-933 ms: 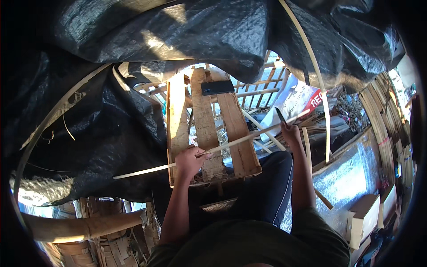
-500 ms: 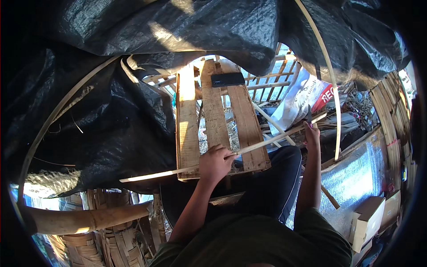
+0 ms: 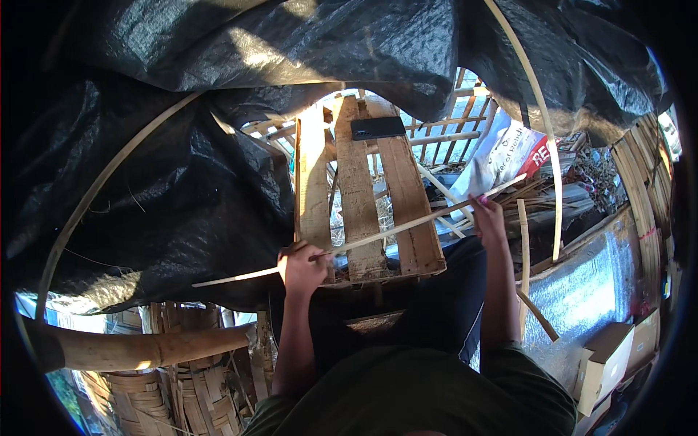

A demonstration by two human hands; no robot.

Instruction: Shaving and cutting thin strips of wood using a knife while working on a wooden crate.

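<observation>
A long, thin pale bamboo strip [image 3: 392, 232] runs slantwise over the near part of a slatted wooden bench [image 3: 358, 211]. My left hand [image 3: 302, 269] is closed around the strip near the bench's near left corner, and the strip's left end sticks out past it. Toward the other end, my right hand [image 3: 490, 220] is closed at the strip above my knee. Something small and pinkish shows at its fingertips; I cannot make out what it is. The strip's far tip reaches beyond that hand toward a white and red sack [image 3: 505, 152].
A dark phone [image 3: 377, 128] lies on the bench's far end. Black plastic sheeting [image 3: 160, 196] hangs at left and overhead. Bent bamboo strips [image 3: 545, 123] arch on both sides. Cardboard boxes [image 3: 603, 360] and a silvery sheet [image 3: 582, 280] are at right, a thick bamboo pole [image 3: 153, 351] at lower left.
My left hand has slid left along the strip. My right hand has come left and slightly nearer, off the sack's edge. An upright bamboo piece now shows beside my right forearm.
</observation>
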